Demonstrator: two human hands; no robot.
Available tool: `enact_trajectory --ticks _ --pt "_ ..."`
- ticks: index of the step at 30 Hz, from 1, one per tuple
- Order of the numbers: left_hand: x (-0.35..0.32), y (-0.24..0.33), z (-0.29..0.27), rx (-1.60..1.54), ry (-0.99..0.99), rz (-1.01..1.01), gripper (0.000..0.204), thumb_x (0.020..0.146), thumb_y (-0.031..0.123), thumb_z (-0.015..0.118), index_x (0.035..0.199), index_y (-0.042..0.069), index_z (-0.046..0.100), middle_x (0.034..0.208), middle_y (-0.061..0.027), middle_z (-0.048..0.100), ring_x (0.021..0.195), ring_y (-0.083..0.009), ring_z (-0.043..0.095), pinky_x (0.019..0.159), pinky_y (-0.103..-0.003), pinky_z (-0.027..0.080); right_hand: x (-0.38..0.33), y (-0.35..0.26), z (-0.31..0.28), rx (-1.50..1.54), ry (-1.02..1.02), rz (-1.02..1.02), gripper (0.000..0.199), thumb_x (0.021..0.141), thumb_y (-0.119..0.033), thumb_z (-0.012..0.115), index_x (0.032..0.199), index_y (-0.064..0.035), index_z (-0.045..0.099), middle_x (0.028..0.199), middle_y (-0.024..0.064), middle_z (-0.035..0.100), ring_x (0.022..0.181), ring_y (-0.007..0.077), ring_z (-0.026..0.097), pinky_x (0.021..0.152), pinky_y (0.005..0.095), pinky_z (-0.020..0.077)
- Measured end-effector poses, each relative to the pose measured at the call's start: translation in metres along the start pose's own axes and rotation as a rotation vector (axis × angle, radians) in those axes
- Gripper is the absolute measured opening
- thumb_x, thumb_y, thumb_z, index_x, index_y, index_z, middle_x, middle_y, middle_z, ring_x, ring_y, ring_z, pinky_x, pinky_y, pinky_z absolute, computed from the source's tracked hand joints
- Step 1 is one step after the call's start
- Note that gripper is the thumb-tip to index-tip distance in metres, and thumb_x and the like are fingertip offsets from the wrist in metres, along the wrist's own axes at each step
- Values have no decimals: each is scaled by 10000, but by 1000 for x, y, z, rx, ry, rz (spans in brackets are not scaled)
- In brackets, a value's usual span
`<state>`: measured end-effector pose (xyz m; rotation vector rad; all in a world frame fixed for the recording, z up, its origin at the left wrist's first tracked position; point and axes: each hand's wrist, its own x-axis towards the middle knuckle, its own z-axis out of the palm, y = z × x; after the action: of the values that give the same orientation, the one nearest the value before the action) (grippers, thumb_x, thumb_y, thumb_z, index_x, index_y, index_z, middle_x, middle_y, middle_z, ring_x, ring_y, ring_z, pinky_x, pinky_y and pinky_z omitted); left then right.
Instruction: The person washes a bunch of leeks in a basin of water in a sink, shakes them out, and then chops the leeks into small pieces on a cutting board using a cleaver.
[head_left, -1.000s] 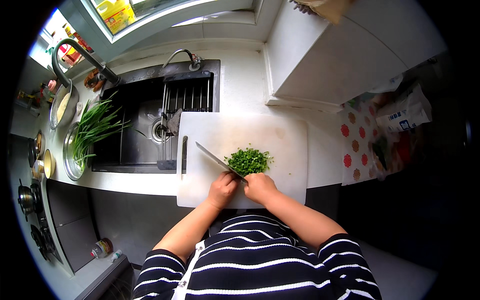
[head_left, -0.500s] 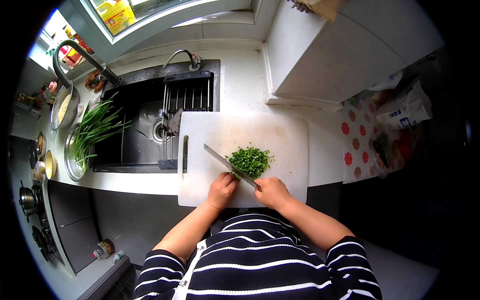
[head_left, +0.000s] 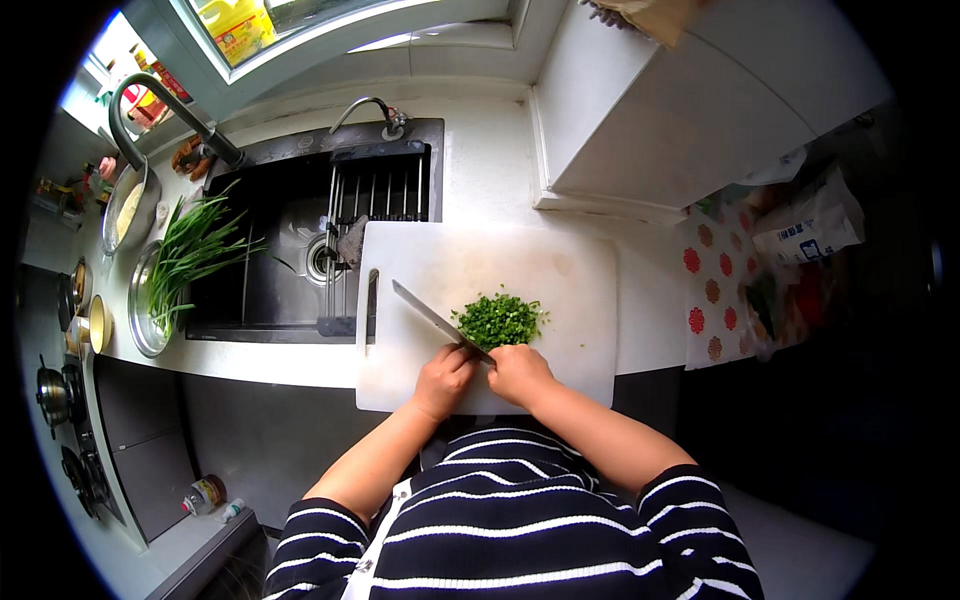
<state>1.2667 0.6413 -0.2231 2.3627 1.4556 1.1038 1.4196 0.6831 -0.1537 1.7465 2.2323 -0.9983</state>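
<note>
Change: the knife (head_left: 432, 317) has swung left off the pile of chopped greens (head_left: 500, 319) since half a second ago; both hands have barely shifted.
Far left: a metal bowl (head_left: 150, 330) on the worktop (head_left: 480, 170) holds long green stalks (head_left: 190, 258) that lean over the black sink (head_left: 290, 240).
Board: a white cutting board (head_left: 560, 280) lies just right of the sink, its left end by the drain rack (head_left: 375, 190).
Left hand (head_left: 445, 378): curled beside the knife's handle end; whether it grips the handle, I cannot tell.
Right hand (head_left: 520, 372): closed, knuckles up, just below the greens, touching the left hand.
Greens: heaped mid-board, right of the blade.
Far right: a spotted cloth (head_left: 712, 300) hangs off the worktop edge.
</note>
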Motion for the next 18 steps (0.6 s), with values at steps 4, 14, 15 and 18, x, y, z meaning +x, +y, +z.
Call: enact_trajectory --ticks 4,14,15,18 --pt "2 1 -5 30 -33 4 170 660 59 622 823 80 664 879 -44 644 845 -234 621 678 -327 543 12 10 -7 116 -2 -101 178 766 -183 567 834 -78 694 807 184 671 796 380 648 741 473 526" --pt "-4 1 -8 -20 -36 -18 170 663 39 612 825 54 658 898 -66 640 840 -244 621 679 -332 542 -34 15 -13 16 55 -83 149 750 -157 554 782 -82 679 722 187 646 702 400 623 685 493 511" --pt "-3 1 -9 -21 -30 -14 168 662 36 612 823 53 657 896 -67 639 838 -245 621 678 -332 542 -36 16 -12 10 55 -78 150 750 -155 553 783 -82 679 725 188 648 704 400 625 689 493 513" --pt "-5 1 -8 -24 -24 -14 159 661 31 611 813 50 653 884 -66 638 834 -245 624 677 -332 543 -35 17 -10 -14 41 -72 153 750 -151 550 785 -81 682 735 190 652 712 401 629 701 493 517"
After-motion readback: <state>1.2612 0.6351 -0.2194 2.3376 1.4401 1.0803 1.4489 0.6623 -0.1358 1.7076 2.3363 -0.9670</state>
